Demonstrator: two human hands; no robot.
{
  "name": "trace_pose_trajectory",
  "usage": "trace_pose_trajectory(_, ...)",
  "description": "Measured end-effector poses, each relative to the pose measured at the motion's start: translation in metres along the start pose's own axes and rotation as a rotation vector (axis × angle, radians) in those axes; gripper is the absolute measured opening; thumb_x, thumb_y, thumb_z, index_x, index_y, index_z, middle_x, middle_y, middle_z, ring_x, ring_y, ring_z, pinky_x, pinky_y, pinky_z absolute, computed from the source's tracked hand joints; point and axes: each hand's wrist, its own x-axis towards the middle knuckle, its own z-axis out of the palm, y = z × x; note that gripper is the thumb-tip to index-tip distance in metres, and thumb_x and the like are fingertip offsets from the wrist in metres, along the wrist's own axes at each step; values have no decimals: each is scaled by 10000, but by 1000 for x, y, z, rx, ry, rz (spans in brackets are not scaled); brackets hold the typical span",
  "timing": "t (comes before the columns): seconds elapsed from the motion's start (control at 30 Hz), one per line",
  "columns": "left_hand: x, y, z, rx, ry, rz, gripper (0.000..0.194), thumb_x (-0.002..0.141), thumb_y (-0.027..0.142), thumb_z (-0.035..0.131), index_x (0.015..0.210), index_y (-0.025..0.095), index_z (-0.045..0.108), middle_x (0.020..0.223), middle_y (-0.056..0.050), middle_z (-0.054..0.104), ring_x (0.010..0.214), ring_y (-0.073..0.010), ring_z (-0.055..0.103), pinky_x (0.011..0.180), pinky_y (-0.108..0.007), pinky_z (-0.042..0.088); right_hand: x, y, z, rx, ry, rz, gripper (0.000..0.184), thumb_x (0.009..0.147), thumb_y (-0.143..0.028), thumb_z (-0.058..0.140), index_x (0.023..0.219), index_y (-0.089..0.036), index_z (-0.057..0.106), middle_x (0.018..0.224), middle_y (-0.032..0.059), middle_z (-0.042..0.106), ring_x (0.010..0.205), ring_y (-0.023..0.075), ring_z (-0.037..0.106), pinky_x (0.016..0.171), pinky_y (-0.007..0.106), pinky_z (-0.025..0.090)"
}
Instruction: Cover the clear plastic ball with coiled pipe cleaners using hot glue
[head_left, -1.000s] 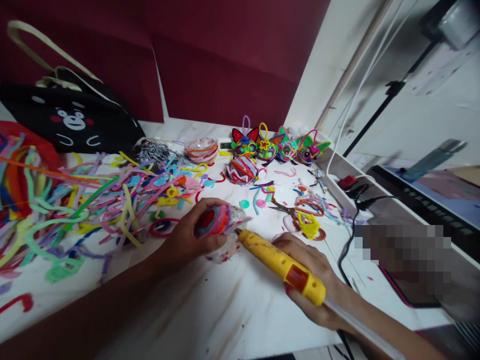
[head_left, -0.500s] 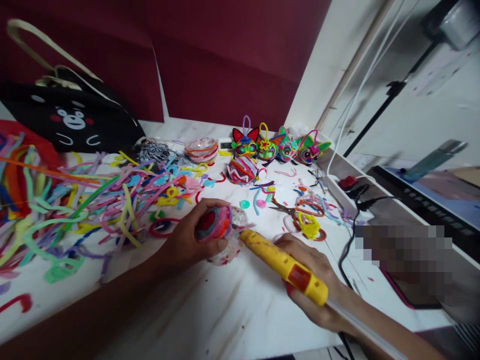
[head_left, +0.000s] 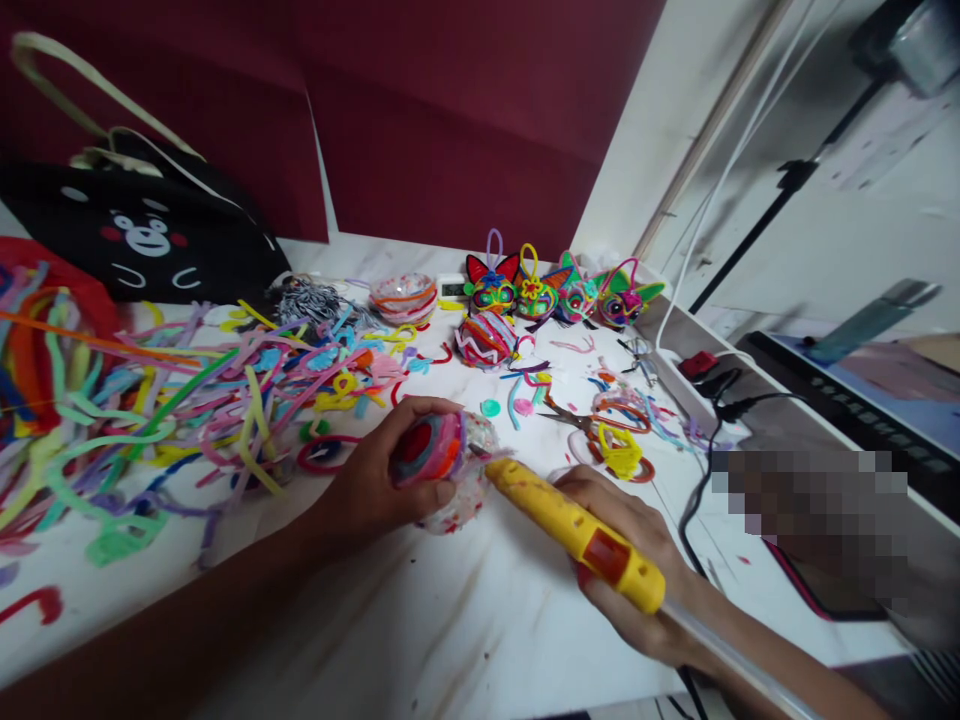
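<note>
My left hand [head_left: 375,485] is closed round a small clear ball [head_left: 457,480] with coiled red, pink and purple pipe cleaner stuck to its side, held just above the white table [head_left: 420,620]. My right hand [head_left: 637,570] grips a yellow glue gun [head_left: 577,530] with an orange trigger. Its nozzle touches the ball's right side. A clear glue stick juts from the gun's rear along my forearm.
A heap of loose coloured pipe cleaners [head_left: 150,400] covers the left of the table. Several finished pipe-cleaner heads [head_left: 559,290] line the back, with a striped ball [head_left: 486,340] and a bowl [head_left: 405,298] near them. Scissors [head_left: 570,418], a black bear bag [head_left: 142,245] and a power strip [head_left: 697,370] lie around.
The glue gun has slid slightly right and down while its tip stays at the ball. My left hand has turned the ball a little.
</note>
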Motion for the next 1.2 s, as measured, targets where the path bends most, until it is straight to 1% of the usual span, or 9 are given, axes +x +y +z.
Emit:
trace_pose_trajectory(0.07,-1,2,1,5,20,-9,576,698,387,759,1223,248,570,1287,-70,608,1076,-266,612,866,-324,507,0,-1,1,0,-5,8,209,871,-221,486,1080,-234,491,899,56,581,740,200,579,558,303,470)
trace_pose_trajectory(0.2,-1,3,3,-47,50,-39,571,676,382,758,1202,244,583,1272,-71,614,1081,-270,603,824,-305,496,1,-2,4,-10,11,-37,218,859,-193,463,1069,-243,492,850,41,572,696,190,566,534,291,452)
trace_pose_trajectory(0.3,1,1,4,-69,59,-51,578,673,389,763,1199,240,576,1235,-70,623,1003,-246,616,788,-292,501,0,-2,5,-25,-9,-44,212,852,-192,463,1056,-243,492,853,41,581,724,197,580,539,295,452)
trace_pose_trajectory(0.4,2,1,3,-57,47,-44,578,676,403,765,1197,242,572,1161,-63,639,920,-226,623,762,-295,512,-1,-2,5,-41,-39,-45,261,827,-170,454,1078,-237,484,882,53,606,768,209,597,540,299,452)
trace_pose_trajectory(0.53,2,2,3,-67,51,-69,552,683,362,746,1194,253,570,1080,-36,640,869,-207,616,750,-290,510,0,-3,5,-39,-65,-45,267,828,-177,456,1089,-231,474,884,59,620,775,208,597,523,291,432)
trace_pose_trajectory(0.7,2,2,3,-79,59,-74,553,681,361,750,1193,263,568,1155,-40,642,927,-214,616,770,-289,501,-1,-1,7,4,-61,-47,261,804,-221,468,1065,-228,477,861,51,606,730,205,576,509,292,411)
trace_pose_trajectory(0.83,1,1,4,-98,68,-64,556,679,361,747,1198,251,578,1179,-47,634,939,-215,603,781,-291,490,-2,1,8,22,-65,-56,304,781,-207,471,1085,-228,480,872,55,608,743,209,575,516,293,413)
trace_pose_trajectory(1.03,0,0,3,-120,52,-65,569,672,342,758,1204,261,574,1130,-39,625,908,-209,590,760,-289,481,2,-1,4,33,-10,-75,229,849,-225,478,1077,-229,488,848,49,589,722,204,579,533,299,442)
trace_pose_trajectory(1.2,0,-3,1,-102,5,0,555,693,308,748,1214,246,566,1279,-69,589,1056,-244,593,884,-315,484,2,-1,4,33,16,-65,215,867,-248,472,1078,-229,504,853,52,583,714,203,583,542,306,459)
